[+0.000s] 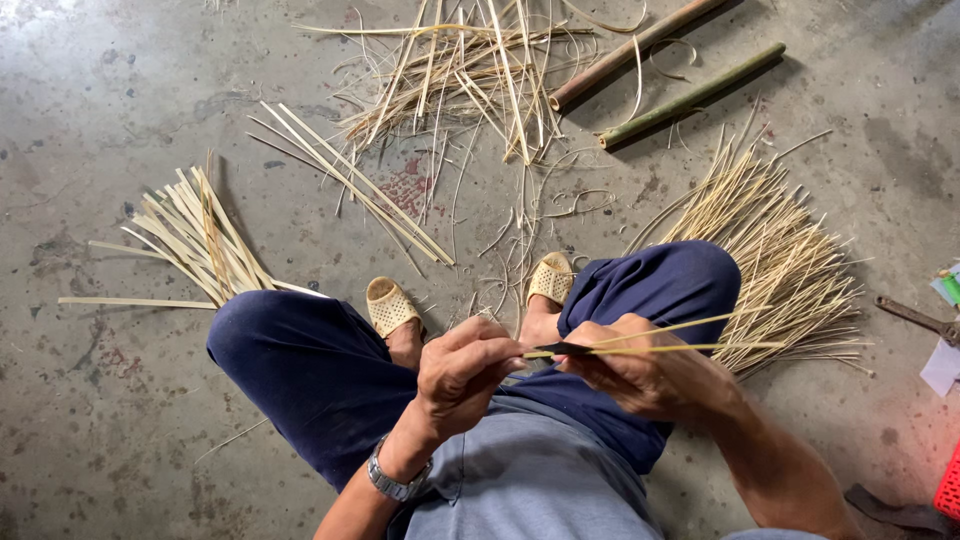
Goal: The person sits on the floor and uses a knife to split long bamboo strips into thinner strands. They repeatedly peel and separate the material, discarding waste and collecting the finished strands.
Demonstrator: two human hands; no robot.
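Head view looks down on a thin, pale yellow bamboo strip [660, 338], split into two slivers that fork apart toward the right above the person's lap. A dark, narrow blade [562, 349] sits at the fork; its handle is hidden, so which hand holds it is unclear. The left hand [462, 372] pinches the strip's near end between thumb and fingers; the right hand [640, 372] is curled closed around the strip just beside it. Dark blue trousers [310, 370] and woven tan sandals [392, 306] lie below. Rough grey concrete floor [100, 420] carries a fan of fine slivers [790, 270], flat wide slats [195, 235], tangled shavings [470, 70] and two round bamboo poles [690, 97]. At the right edge a rusty tool [915, 317] is cut off.
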